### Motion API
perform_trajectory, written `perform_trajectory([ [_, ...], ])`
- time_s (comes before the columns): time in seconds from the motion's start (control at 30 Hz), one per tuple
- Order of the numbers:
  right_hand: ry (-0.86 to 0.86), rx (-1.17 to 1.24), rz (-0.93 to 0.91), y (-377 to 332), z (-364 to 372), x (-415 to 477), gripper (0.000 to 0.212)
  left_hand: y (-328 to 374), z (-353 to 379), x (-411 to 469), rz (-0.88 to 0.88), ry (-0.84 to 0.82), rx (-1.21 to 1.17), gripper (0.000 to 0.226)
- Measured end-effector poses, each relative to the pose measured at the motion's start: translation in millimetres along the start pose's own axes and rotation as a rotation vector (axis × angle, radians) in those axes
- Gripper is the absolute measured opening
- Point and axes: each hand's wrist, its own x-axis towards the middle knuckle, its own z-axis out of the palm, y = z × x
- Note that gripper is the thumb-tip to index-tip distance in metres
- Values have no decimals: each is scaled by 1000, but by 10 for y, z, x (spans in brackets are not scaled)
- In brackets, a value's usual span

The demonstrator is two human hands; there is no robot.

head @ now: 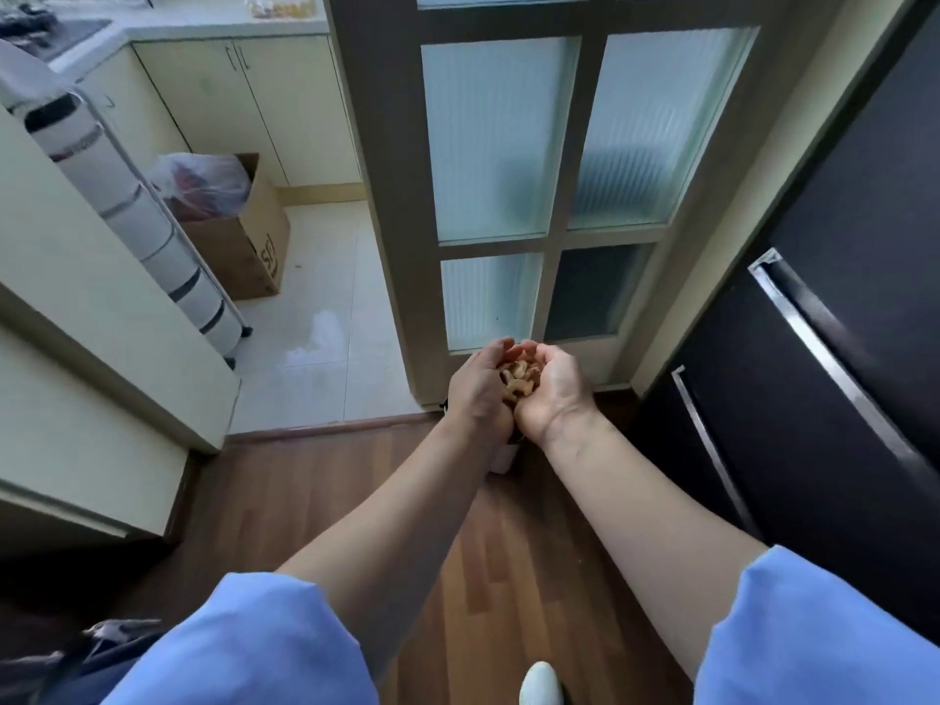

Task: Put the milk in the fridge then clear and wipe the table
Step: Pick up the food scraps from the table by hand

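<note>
My left hand (pixel 480 389) and my right hand (pixel 552 394) are cupped together in front of me, holding a heap of small tan shell-like scraps (pixel 519 381) between them. Both hands hover over a small bin (pixel 503 457) on the floor, mostly hidden under my wrists; only a pale lower part shows. The black fridge (pixel 824 379) stands at the right with its doors closed and long metal handles. Neither the milk nor the table is in view.
A sliding door with frosted glass panes (pixel 508 170) stands straight ahead. Left of it the tiled kitchen floor (pixel 315 358) holds a cardboard box (pixel 244 236) with a plastic bag and a white tiered trolley (pixel 152 231). Wood floor lies under me.
</note>
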Motion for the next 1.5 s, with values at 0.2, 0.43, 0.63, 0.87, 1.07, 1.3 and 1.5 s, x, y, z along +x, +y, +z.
perform_trajectory([
  [0.2, 47, -29, 122, -64, -25, 978, 31, -128, 12, 1044, -58, 147, -35, 24],
  [0.43, 186, -64, 151, 58, -196, 2289, 30, -343, -155, 2272, -118, 229, 34, 26],
  [0.63, 226, -126, 147, 60, -233, 3109, 38, -333, -247, 3118, -195, 204, 157, 29],
  [0.87, 280, -331, 159, -237, -108, 3366, 50, -51, -178, 3405, -262, 130, 438, 36],
  [1.07, 202, -728, 92, -386, 283, 2991, 37, 297, -5, 3137, -79, 73, 837, 20],
  [1.3, -61, -1173, -79, -509, 889, 2165, 17, 997, 127, 2240, 215, 103, 1045, 24],
  [1.5, -453, -1393, -212, -313, 1392, 1046, 15, 1501, -98, 929, 432, 211, 1074, 23],
])
